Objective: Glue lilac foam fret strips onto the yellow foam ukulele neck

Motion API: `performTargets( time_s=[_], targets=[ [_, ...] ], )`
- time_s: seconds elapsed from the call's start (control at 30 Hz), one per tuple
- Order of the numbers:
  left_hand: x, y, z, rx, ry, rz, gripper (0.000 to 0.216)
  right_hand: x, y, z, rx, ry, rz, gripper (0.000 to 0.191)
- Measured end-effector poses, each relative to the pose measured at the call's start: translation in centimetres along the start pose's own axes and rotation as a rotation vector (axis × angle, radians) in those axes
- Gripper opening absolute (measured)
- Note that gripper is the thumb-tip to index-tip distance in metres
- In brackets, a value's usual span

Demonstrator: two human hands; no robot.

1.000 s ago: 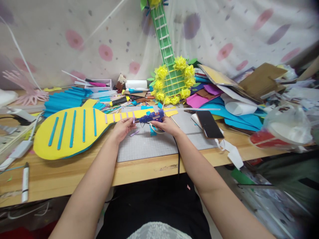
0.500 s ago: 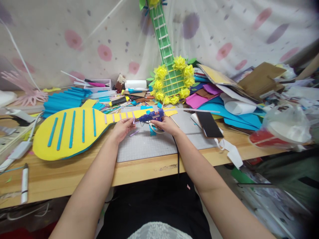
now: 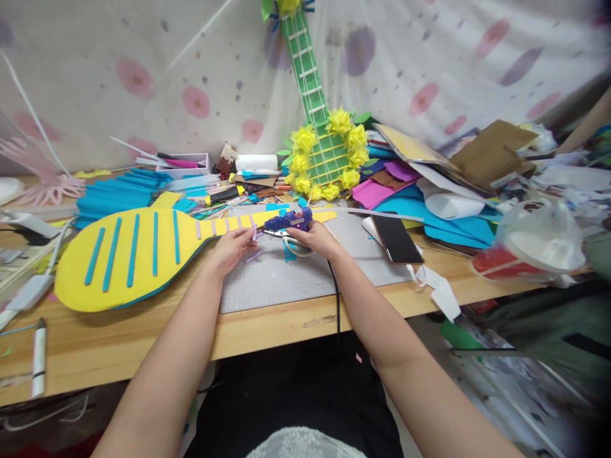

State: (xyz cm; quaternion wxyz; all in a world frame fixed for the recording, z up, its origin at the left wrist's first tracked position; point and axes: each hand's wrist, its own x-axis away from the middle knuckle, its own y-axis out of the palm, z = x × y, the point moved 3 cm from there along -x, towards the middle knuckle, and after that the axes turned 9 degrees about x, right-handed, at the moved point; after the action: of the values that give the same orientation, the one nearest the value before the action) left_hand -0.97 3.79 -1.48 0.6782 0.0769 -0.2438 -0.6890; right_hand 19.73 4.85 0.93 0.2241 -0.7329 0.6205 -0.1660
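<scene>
A yellow foam guitar shape (image 3: 133, 254) with blue strips lies on the wooden table (image 3: 267, 331), its neck reaching right over a grey cutting mat (image 3: 286, 280). My left hand (image 3: 232, 247) pinches a small purple strip (image 3: 254, 234) at the guitar's neck. My right hand (image 3: 315, 238) grips a blue glue gun (image 3: 287, 222), its nozzle pointing left toward the purple strip. Another loose purple strip (image 3: 254, 256) lies on the mat below my left hand.
A green guitar with yellow paper flowers (image 3: 327, 152) leans against the curtain behind. A black phone (image 3: 394, 238) lies right of the mat. Coloured foam sheets (image 3: 429, 210), blue strips (image 3: 114, 194), a plastic bag (image 3: 539, 238) and a white pen (image 3: 38, 356) crowd the table.
Both hands stay at the guitar's neck with the glue gun nozzle close to the strip. The view has shifted slightly, moving everything a little left.
</scene>
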Motion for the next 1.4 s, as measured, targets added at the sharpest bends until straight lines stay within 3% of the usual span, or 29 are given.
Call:
performTargets(
  time_s=[0.57, 0.87, 1.4],
  targets=[
    [0.1, 0.0, 0.0, -0.021, -0.007, -0.031, 0.024, -0.3, -0.1, 0.3, 0.007, -0.019, 0.026, 0.047],
    [0.1, 0.0, 0.1, 0.009, 0.0, -0.021, 0.024, 0.2, 0.0, 0.0, -0.019, -0.048, -0.088, 0.047],
    [0.1, 0.1, 0.1, 0.016, 0.0, 0.012, 0.023, 0.9, -0.2, -1.0, -0.014, -0.032, -0.16, 0.037]
  ],
)
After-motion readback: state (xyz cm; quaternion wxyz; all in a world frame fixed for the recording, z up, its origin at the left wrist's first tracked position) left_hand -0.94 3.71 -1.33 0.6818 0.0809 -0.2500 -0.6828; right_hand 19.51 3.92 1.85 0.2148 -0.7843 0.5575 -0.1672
